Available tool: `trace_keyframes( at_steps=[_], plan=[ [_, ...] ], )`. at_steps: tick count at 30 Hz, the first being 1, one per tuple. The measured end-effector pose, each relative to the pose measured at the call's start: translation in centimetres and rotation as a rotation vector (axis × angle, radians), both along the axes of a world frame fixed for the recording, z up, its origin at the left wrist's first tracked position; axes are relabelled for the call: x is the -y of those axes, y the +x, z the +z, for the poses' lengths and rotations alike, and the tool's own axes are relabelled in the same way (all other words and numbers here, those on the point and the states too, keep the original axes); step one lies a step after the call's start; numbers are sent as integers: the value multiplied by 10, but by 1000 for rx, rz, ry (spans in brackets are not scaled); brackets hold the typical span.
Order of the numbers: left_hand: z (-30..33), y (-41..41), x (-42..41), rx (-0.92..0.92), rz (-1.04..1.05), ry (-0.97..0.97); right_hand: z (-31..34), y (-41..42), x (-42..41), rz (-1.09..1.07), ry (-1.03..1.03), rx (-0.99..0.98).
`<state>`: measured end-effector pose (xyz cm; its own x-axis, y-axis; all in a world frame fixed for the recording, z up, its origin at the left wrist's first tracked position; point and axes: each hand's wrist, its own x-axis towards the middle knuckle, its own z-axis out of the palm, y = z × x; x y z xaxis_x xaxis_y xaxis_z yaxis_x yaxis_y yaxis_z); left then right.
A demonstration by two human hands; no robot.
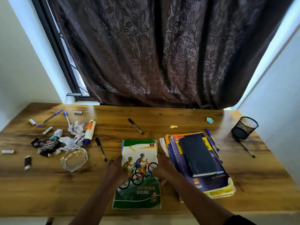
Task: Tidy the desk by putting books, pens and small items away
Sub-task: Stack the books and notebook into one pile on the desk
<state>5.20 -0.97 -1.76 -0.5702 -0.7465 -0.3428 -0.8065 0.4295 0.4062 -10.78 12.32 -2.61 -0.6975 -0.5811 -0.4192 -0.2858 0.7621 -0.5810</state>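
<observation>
Wooden desk (162,114), seen from above, dark patterned curtain (162,54) behind.

Item 1: cycling book (139,174), cover up, titled "Mountain Biking", lying at the near middle of the desk. The left hand (116,172) grips its left edge, fingers curled against the cover side, thumb up along the edge. The right hand (164,169) grips the right edge, fingers curled onto the cover; how far they reach underneath cannot be told.

Item 2: stack of books (211,184), just to the right of the cycling book, a purple book uppermost in the pile with a black notebook (198,156) lying on it. 2 blue pens (211,139) lie along the stack's far right side.

Item 3: mesh pen cup (245,127), tipped on its side at the far right, a dark pen (246,148) near it.

Item 4: 2 black pens, one (135,126) in the middle of the desk, one (100,148) left of the cycling book.

Item 5: glass ashtray (74,159), left of centre.

Item 6: litter at the left: crumpled paper (76,127), a dark wrapper (47,146), a glue bottle (89,133) lying down, 2 more blue pens (50,117), several small batteries (32,122), a black lighter (28,162).

Item 7: 2 paper scraps, yellow (173,126) and pale blue (210,120), far right of centre.
</observation>
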Motion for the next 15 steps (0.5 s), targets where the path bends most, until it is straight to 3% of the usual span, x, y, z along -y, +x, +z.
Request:
trace_keyframes(
  at_steps=[10, 15],
  plan=[
    [-3, 8, -2, -95, -37, -23, -1, 6, -7, 57, 13, -125],
    [-5, 14, -24, -219, -97, -254, 9, 25, -34, 61, -39, -192]
  ],
)
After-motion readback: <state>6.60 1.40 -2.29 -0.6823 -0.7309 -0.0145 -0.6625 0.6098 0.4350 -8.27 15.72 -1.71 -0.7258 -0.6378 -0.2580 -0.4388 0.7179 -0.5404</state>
